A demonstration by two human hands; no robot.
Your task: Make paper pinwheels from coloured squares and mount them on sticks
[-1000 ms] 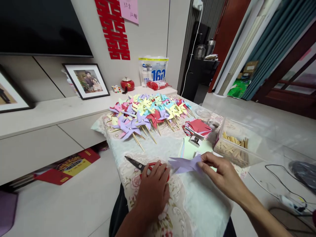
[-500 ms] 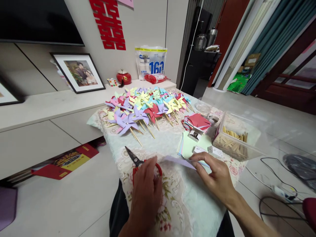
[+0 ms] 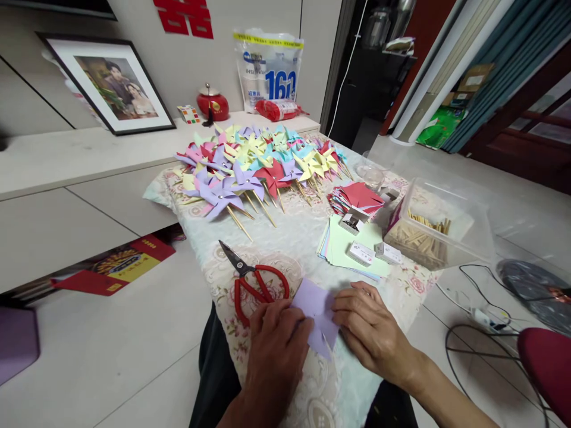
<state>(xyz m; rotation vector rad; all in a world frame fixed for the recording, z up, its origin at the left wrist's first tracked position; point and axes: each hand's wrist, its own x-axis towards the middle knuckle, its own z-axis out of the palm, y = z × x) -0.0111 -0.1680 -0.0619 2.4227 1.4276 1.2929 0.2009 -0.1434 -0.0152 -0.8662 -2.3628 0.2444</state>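
A square of purple paper (image 3: 316, 306) lies low over the near part of the table, with a slit visible toward its lower corner. My left hand (image 3: 279, 336) is closed on its left edge, the thumb on top. On the opposite edge, my right hand (image 3: 372, 327) has its fingers bent together around the paper. Red-handled scissors (image 3: 263, 285) rest with their blades pointing away, just beyond my left hand. A stack of pale green and other coloured paper squares (image 3: 345, 252) sits beyond my right hand, with small white boxes (image 3: 361, 253) on it.
Many paper pinwheels on sticks (image 3: 256, 172) cover the table's far side. Red-topped cut papers (image 3: 359, 196) lie near a clear plastic bin (image 3: 419, 238) holding wooden sticks. A cabinet with a framed photo (image 3: 120, 89) stands behind; cables (image 3: 459, 333) run on the floor at right.
My right hand has brought the purple paper down and nearer to me. My left hand has moved off the scissors and onto the paper's left edge. The head view has tilted down.
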